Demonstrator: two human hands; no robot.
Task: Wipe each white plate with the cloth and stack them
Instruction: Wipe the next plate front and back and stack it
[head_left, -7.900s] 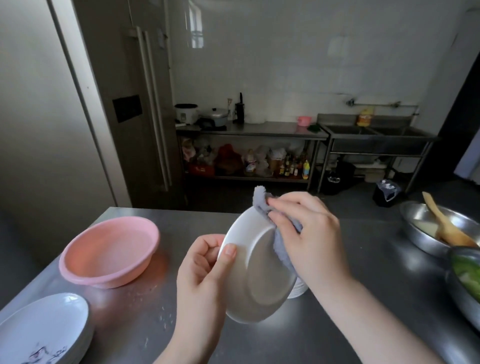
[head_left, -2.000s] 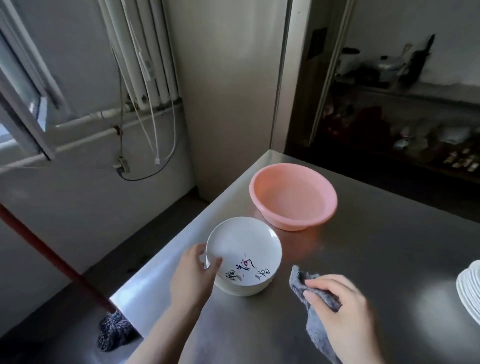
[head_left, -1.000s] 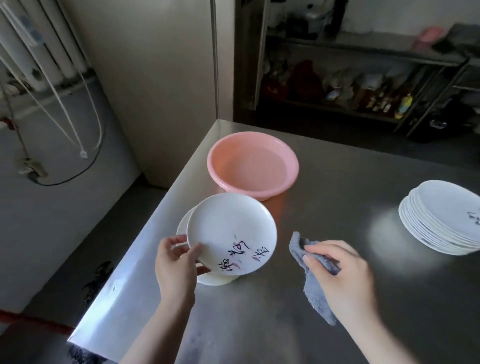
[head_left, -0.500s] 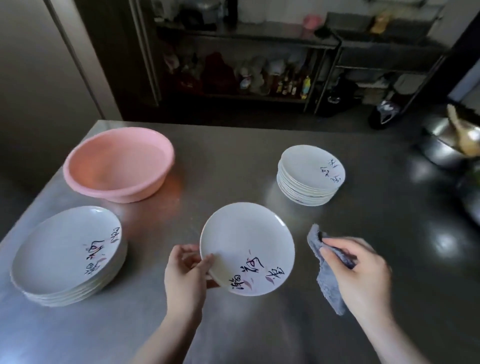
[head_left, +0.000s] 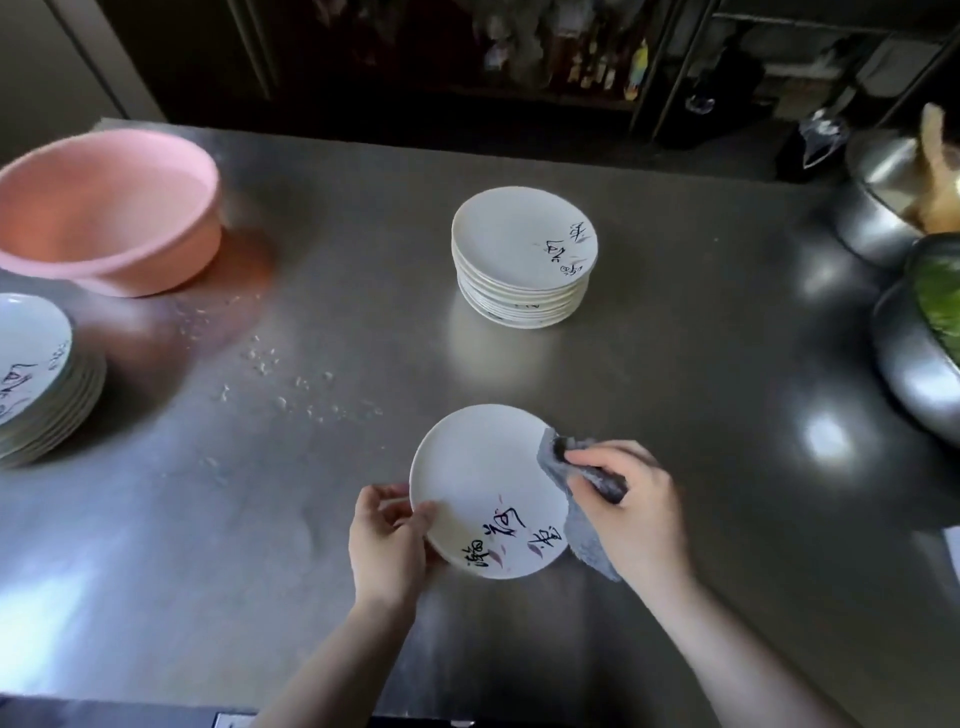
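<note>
Progress, as I judge it: stack of white plates (head_left: 524, 257) mid-worktop toward the far edge, probably wiped; second stack (head_left: 39, 376) at the left edge, probably waiting.

Plate in hand (head_left: 488, 491): near the front edge.

Left hand (head_left: 387, 540): fingers pinch its left rim.

Right hand (head_left: 631, 509): fingers curled round the grey cloth (head_left: 584, 512), pressed to its right rim.

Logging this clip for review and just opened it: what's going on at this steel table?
A person is wiping plates. The left hand holds a white plate by its rim, while the right hand grips a grey cloth against the plate's right edge. One plate stack sits mid-table, another stack at the left edge beside a pink basin. Water droplets dot the table.
</note>
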